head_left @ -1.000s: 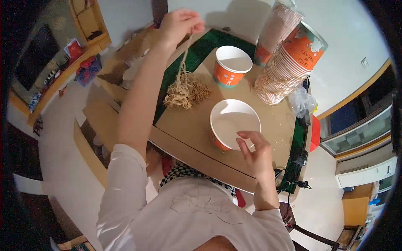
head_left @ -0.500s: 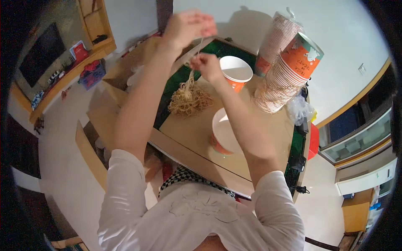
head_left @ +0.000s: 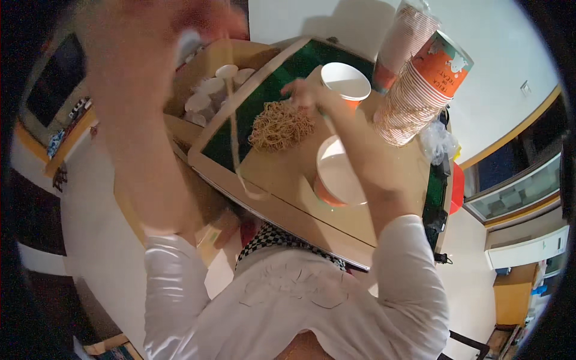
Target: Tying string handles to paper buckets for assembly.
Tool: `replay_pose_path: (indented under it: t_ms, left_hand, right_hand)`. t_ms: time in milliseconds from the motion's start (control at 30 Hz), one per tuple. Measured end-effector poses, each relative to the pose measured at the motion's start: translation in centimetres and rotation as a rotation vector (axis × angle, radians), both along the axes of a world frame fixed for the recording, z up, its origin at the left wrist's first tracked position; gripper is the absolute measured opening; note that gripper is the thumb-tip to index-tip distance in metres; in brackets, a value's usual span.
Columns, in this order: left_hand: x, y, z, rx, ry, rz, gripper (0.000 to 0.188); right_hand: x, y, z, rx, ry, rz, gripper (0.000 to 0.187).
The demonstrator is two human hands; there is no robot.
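Raised at the upper left, my left hand (head_left: 201, 21) is large and blurred, with a long tan strand (head_left: 233, 120) hanging from its closed fingers. The strand drops past the near edge of the table and bends at its lower end. My right hand (head_left: 305, 96) is at the top of a tangled pile of tan strands (head_left: 281, 127), its fingers loosely apart and partly smeared. A white-rimmed orange paper cup (head_left: 347, 83) stands just right of that hand. Another paper cup (head_left: 337, 171) sits nearer me, partly covered by my right forearm.
Tall nested stacks of paper cups lean at the back right, one orange stack (head_left: 423, 84) and one in plastic wrap (head_left: 405, 42). A clear plastic bag (head_left: 438, 141) lies by the table's right edge. At the left, an open cardboard box (head_left: 174, 99) holds several white cups (head_left: 211, 86).
My left hand has moved up and left, drawing the strand out of the pile. My right hand no longer pinches the strand and has come slightly right, beside the pile.
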State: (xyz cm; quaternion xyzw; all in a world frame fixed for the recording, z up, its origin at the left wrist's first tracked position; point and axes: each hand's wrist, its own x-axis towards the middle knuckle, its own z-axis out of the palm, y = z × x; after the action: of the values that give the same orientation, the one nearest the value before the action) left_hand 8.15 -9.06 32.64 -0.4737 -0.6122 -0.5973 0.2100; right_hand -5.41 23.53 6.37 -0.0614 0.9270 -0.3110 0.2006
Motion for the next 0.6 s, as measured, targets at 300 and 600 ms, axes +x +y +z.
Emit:
replay_pose_path:
  t_ms: [300, 600]
  left_hand:
    - [6.7, 5.7, -15.0, -0.256, -0.029, -0.019, 0.019]
    - [12.5, 8.8, -23.8, -0.364, -0.331, -0.238, 0.021]
  right_hand:
    - [29.7, -12.4, 11.5, -1.04, 0.531, -0.226, 0.034]
    - [37.1, -12.1, -0.7, -0.866, 0.714, -0.7, 0.015]
